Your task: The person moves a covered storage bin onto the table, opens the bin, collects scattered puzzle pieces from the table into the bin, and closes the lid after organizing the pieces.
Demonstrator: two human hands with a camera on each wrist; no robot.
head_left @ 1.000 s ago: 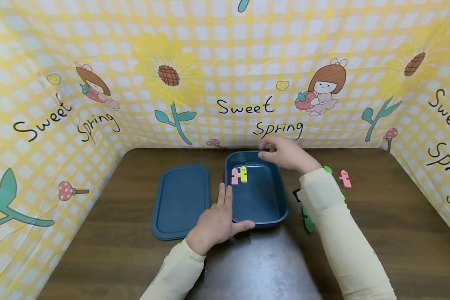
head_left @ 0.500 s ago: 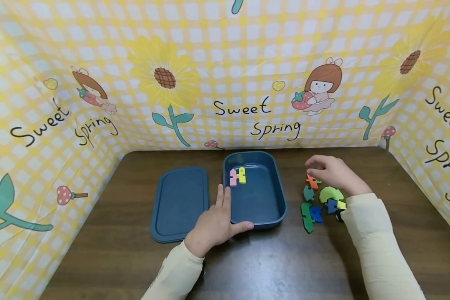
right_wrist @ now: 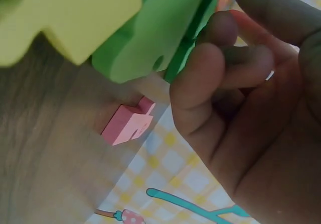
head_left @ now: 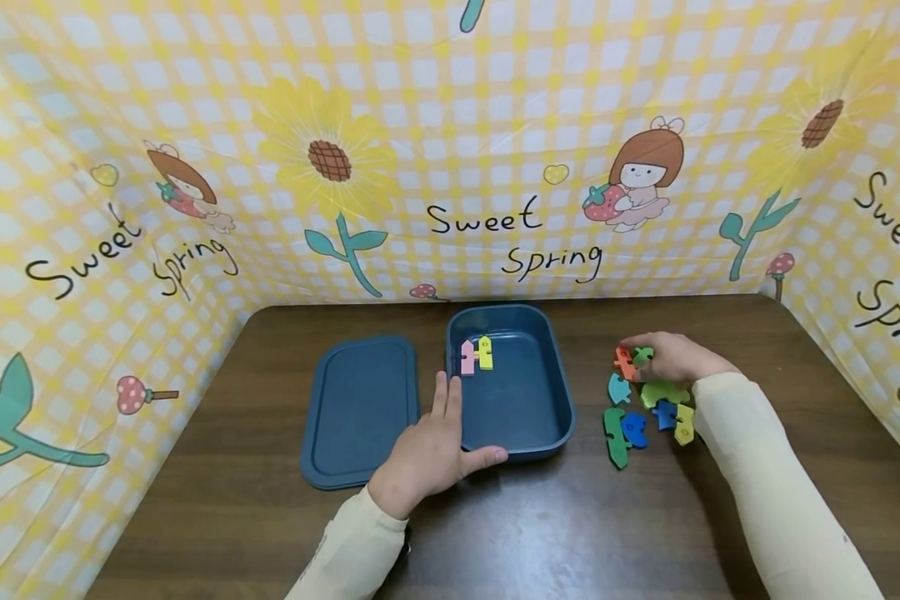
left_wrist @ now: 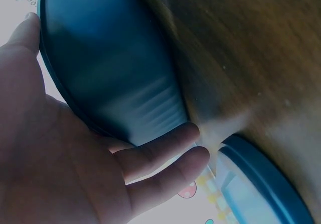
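A dark blue plastic box [head_left: 515,392] stands in mid-table in the head view. My left hand [head_left: 429,458] lies at its near left corner, fingers straight along the left rim, thumb along the front rim. Inside, a pink piece [head_left: 468,358] and a yellow piece [head_left: 485,353] lie side by side, both notched and pointed. My right hand [head_left: 681,358] is down among loose toy pieces at the right, index finger and thumb at an orange notched piece [head_left: 624,364]; I cannot tell whether they pinch it. A small green piece [head_left: 643,357] shows between them. The other fingers are curled [right_wrist: 200,83].
The matching flat lid [head_left: 362,412] lies left of the box. Near the right hand are a teal piece [head_left: 619,389], a long green piece [head_left: 615,437], blue pieces [head_left: 633,429], a yellow piece [head_left: 685,425] and a light green piece [head_left: 663,393]. A patterned cloth [head_left: 450,150] surrounds the table.
My right hand has moved from above the box's far right rim to the right, then down to the orange piece. The left hand has kept its place at the box.
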